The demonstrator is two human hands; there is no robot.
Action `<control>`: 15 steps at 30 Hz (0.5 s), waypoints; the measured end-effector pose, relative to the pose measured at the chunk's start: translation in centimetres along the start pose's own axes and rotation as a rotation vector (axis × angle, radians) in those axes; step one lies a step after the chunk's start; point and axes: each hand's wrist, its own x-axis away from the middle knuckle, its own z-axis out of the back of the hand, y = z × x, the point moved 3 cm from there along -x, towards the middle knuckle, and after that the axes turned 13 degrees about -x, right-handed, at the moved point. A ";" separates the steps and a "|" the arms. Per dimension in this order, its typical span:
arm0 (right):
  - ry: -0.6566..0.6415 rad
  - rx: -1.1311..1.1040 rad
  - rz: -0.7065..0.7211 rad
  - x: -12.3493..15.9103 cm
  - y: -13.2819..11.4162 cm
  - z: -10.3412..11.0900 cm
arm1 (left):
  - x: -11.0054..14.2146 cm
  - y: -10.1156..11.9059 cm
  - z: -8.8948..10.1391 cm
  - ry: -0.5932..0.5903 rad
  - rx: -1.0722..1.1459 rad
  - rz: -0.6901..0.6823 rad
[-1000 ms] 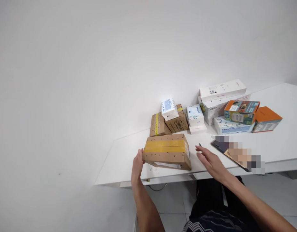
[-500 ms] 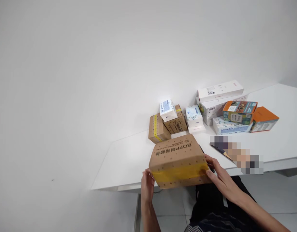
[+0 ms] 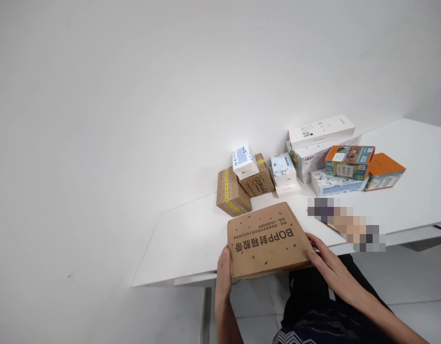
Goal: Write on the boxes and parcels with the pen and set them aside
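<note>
Between my two hands is a brown cardboard box (image 3: 265, 239) printed with dark "BOPP" lettering, over the front edge of the white table. My left hand (image 3: 224, 272) grips its left side near the front corner. On the right side, my right hand (image 3: 326, 258) holds it with the thumb at the front corner and the fingers along the side. The printed face points up towards me. Whether the box's underside touches the table is hidden.
Behind the box stand a taped cardboard box (image 3: 233, 191) and another cardboard box (image 3: 258, 184) bearing a tissue pack (image 3: 245, 161). Further right are a tissue pack (image 3: 283, 167), white boxes (image 3: 321, 130) and orange boxes (image 3: 385, 171). A blurred-out patch (image 3: 344, 224) covers something on the table (image 3: 184, 239).
The box has tipped so its printed face shows more fully and its yellow-taped front side has turned out of sight. Both hands still hold it at the sides.
</note>
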 end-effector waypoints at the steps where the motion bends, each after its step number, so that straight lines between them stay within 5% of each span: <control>1: -0.009 -0.022 -0.003 0.0 -0.3 -0.1 | 0.0 0.0 0.1 -0.011 0.035 -0.003; 8: -0.059 -0.096 0.133 -0.4 -0.8 -0.4 | 0.0 -0.2 0.9 -0.065 0.358 -0.190; 15: 0.005 0.023 0.228 -1.2 1.6 -0.5 | -0.2 -0.5 0.4 -0.050 0.434 -0.196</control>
